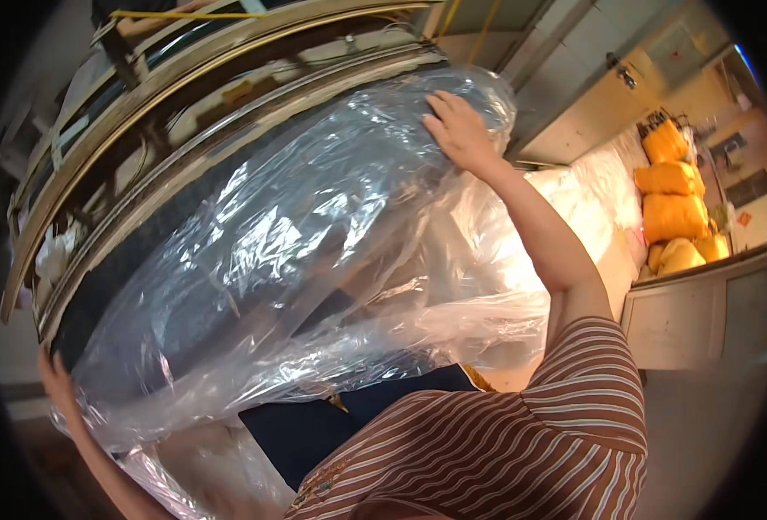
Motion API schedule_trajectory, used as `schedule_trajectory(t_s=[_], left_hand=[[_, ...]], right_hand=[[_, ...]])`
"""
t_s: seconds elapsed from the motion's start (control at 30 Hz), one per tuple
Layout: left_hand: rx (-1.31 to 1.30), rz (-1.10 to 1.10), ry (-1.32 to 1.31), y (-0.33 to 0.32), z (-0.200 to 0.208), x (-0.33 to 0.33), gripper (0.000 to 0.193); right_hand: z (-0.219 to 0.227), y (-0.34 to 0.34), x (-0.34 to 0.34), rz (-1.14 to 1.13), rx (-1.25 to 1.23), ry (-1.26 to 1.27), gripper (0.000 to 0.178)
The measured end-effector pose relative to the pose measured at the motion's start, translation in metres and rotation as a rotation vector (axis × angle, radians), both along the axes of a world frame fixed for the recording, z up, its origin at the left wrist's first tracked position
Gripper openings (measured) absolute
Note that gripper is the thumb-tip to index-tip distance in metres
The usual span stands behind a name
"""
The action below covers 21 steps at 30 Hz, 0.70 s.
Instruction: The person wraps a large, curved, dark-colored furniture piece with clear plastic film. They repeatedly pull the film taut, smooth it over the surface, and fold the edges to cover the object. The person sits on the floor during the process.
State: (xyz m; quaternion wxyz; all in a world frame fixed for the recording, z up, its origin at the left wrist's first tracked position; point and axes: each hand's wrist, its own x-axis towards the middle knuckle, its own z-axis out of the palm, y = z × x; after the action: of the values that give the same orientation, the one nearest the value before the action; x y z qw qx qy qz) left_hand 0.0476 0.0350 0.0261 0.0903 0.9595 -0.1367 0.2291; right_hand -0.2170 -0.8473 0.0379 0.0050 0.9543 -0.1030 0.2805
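A large sheet of clear plastic film [305, 225] lies in shiny wrinkles over a dark surface [167, 208] in front of me. My right hand [463, 132] rests on its far right end, palm down with the fingers stretched out. At the far left, my left hand [58, 381] is at the film's other end, beside the corner of the dark surface. Its fingers reach upward and look slightly blurred; nothing shows in them. Close to my body, a dark navy cloth [340, 420] shows below the film's near edge.
Along the far side runs a long machine with curved rails [175, 82], yellow strips and wires. More bunched film [522, 234] trails off to the right, brightly lit. Several orange bundles [674, 199] are stacked on the right, near a pale cabinet [674, 325].
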Motion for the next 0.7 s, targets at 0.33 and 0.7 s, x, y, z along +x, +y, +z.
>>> schedule_trajectory(t_s=[0.33,0.7], left_hand=[[-0.592,-0.329,0.361,-0.315,0.02,-0.141,0.008],[0.02,0.006,0.095,-0.054,0.073,-0.164,0.02]], right_hand=[[-0.002,-0.054,0.016,-0.264,0.1,0.079,0.058],[0.007,0.065,-0.044,0.262,0.067,0.163,0.052]])
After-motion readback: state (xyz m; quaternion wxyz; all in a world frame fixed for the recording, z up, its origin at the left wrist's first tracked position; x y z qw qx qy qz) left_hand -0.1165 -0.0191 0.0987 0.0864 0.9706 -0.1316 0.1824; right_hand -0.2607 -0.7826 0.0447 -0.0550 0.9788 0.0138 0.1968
